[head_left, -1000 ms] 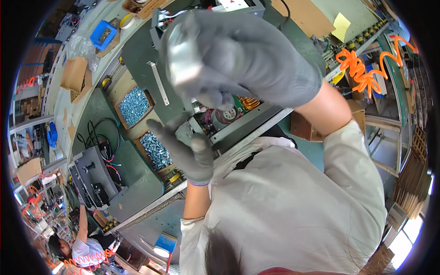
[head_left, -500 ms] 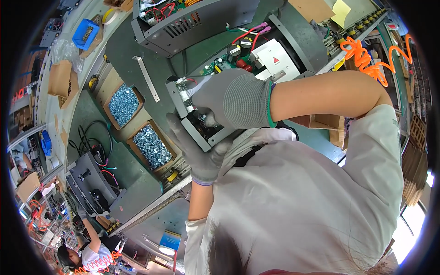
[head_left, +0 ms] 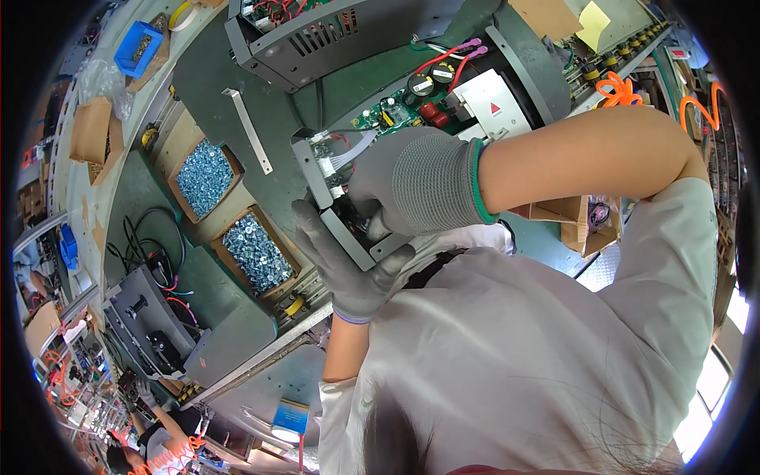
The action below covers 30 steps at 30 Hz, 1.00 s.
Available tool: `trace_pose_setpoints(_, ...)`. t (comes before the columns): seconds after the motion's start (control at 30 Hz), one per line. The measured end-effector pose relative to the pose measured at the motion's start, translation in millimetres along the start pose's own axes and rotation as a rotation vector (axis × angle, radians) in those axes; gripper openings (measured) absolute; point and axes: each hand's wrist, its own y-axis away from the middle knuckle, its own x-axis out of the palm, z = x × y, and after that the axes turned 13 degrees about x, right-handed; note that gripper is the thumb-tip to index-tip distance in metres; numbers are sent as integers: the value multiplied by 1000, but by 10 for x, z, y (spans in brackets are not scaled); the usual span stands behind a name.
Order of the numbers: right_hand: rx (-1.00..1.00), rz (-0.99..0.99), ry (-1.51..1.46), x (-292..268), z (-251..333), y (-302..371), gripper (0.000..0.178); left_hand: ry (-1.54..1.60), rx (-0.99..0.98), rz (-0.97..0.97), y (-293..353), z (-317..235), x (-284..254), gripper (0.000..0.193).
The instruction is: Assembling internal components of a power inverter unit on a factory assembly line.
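Both of my hands wear grey knit gloves. My left hand (head_left: 352, 285) supports the near end of a dark grey metal panel (head_left: 346, 239), its fingers along the outer side and thumb at the near edge. Over the panel's inner side is my right hand (head_left: 416, 180), with bent fingers reaching into the recess. What those fingertips hold, if anything, is hidden. A white ribbon cable (head_left: 354, 152) runs from the panel beneath my right hand. Beyond it are a green circuit board (head_left: 388, 113) with black capacitors and red parts, and a white cover (head_left: 492, 104) with a red triangle.
To the left stand a cardboard box of small screws (head_left: 205, 179) and a box of larger bolts (head_left: 257, 252). A metal strip (head_left: 248, 131) lies beyond them. A vented grey housing (head_left: 340, 39) stands at the back. Another unit (head_left: 154, 317) sits left, near a co-worker's gloved hand (head_left: 146, 393).
The view has shifted slightly. My right hand remains at the panel recess, its fingers slightly repositioned, while my left keeps its hold. The co-worker at lower left has moved lower in the picture.
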Motion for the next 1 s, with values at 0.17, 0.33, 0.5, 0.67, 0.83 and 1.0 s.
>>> trace_pose_setpoints(0.17,130,81,-103,4,57,-46,24,41,-12,-17,-31,-26,-1,136)
trace_pose_setpoints(0.33,153,79,-180,1,58,-44,22,36,-5,-16,-47,-27,-2,135)
trace_pose_setpoints(0.5,165,31,-172,88,54,-44,21,29,-11,-25,-25,-20,2,135)
trace_pose_setpoints(0.67,123,5,-206,101,50,-19,20,93,-39,-54,46,28,35,135)
trace_pose_setpoints(0.83,49,-105,-126,163,34,-48,19,67,-65,20,-28,-42,-41,133)
trace_pose_setpoints(1.0,-56,-177,-151,279,-16,-110,22,32,3,-28,-9,4,0,130)
